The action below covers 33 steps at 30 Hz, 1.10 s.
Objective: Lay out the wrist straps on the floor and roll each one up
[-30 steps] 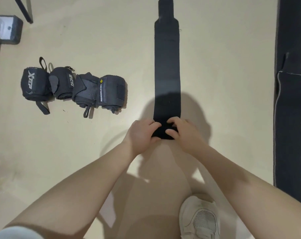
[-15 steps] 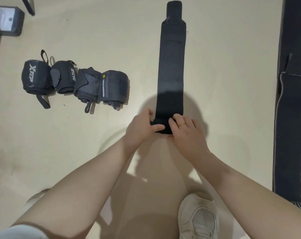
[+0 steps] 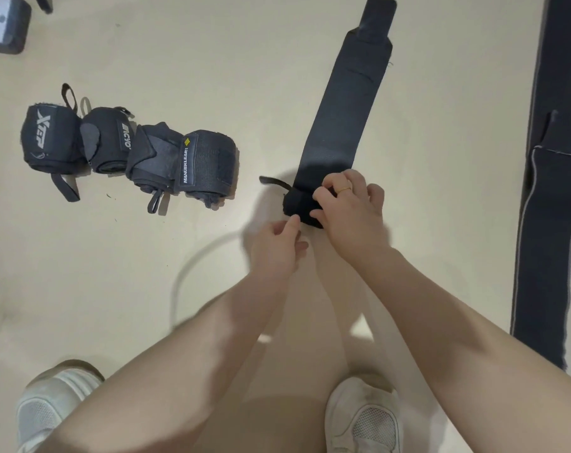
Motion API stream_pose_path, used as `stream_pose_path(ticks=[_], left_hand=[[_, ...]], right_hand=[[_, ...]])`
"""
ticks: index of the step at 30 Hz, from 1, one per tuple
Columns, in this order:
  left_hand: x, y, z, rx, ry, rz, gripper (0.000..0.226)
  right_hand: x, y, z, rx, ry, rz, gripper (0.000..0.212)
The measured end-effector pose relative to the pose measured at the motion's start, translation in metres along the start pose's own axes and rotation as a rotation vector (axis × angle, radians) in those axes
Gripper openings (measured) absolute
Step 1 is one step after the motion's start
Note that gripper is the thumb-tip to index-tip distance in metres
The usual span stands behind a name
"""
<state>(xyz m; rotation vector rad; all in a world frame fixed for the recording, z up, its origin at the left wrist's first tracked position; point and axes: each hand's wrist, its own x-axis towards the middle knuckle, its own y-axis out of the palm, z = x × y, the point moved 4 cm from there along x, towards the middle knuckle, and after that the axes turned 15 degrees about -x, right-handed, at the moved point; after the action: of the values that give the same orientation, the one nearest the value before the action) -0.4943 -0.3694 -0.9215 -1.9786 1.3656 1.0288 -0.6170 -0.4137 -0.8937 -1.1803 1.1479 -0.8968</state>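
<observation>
Black elastic webbing of the wrist strap [image 3: 344, 109] is being wound from its near end, where a small roll [image 3: 300, 205] is now being built up on the floor [image 3: 212, 60]; half a second ago only a first fold was being pressed. The roll is being pinched by the right hand [image 3: 351, 209], while the left hand [image 3: 277, 246], loosely curled and grasping nothing, is being drawn just off it. A thumb loop [image 3: 274, 182] is being left sticking out. Three rolled straps [image 3: 127, 152] are lying well apart to the left, so most rolling is judged done.
</observation>
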Motion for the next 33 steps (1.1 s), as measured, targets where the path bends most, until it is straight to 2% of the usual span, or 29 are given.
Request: stream_pose_path(ticks=[2,4,6,8,10,13,16,19,22,23,26,27,30,33], left_hand=[[0.002,0.007,-0.004,-0.071,-0.039,-0.014,0.025],[0.005,0.016,-0.009,-0.087,-0.066,-0.024,0.030],[0.012,0.024,-0.015,0.003,-0.036,-0.035,0.035],[0.019,0.032,-0.021,0.105,0.007,-0.035,0.036],[0.025,0.036,-0.025,0.141,-0.009,-0.047,0.039],[0.029,0.040,-0.030,0.107,-0.061,-0.048,0.039],[0.028,0.044,-0.032,0.048,-0.099,-0.027,0.034],[0.026,0.047,-0.034,0.005,-0.097,-0.022,0.029],[0.015,0.046,-0.034,-0.086,-0.027,0.018,0.018],[0.010,0.044,-0.034,-0.112,0.004,0.038,0.020],[-0.008,0.028,-0.039,-0.192,0.031,0.091,0.047],[-0.013,0.021,-0.043,-0.204,0.041,0.120,0.046],[-0.033,0.001,-0.065,-0.224,0.107,0.228,0.016],[-0.063,-0.016,-0.115,-0.149,0.269,0.314,0.006]], right_hand=[[0.003,0.001,-0.002,-0.008,0.058,-0.056,0.014],[0.008,0.004,-0.004,-0.064,0.052,-0.099,0.011],[0.013,0.005,-0.007,-0.105,0.045,-0.126,0.011],[0.018,0.004,-0.011,-0.085,0.050,-0.135,0.025],[0.015,0.004,-0.014,-0.075,0.035,-0.185,0.013],[0.001,0.013,-0.014,-0.141,0.020,-0.258,0.028],[0.002,0.022,-0.010,-0.178,0.057,-0.200,0.043],[0.014,0.005,-0.007,-0.141,0.106,-0.095,0.031],[0.013,-0.003,-0.005,0.029,0.143,-0.026,0.017],[0.009,-0.008,-0.002,0.086,0.166,-0.065,0.019],[-0.003,-0.024,0.018,0.129,0.219,-0.174,0.035],[-0.005,-0.029,0.025,0.129,0.209,-0.214,0.040],[-0.012,-0.054,0.037,0.207,0.198,-0.355,0.047],[-0.018,-0.094,0.056,0.361,0.104,-0.476,0.052]])
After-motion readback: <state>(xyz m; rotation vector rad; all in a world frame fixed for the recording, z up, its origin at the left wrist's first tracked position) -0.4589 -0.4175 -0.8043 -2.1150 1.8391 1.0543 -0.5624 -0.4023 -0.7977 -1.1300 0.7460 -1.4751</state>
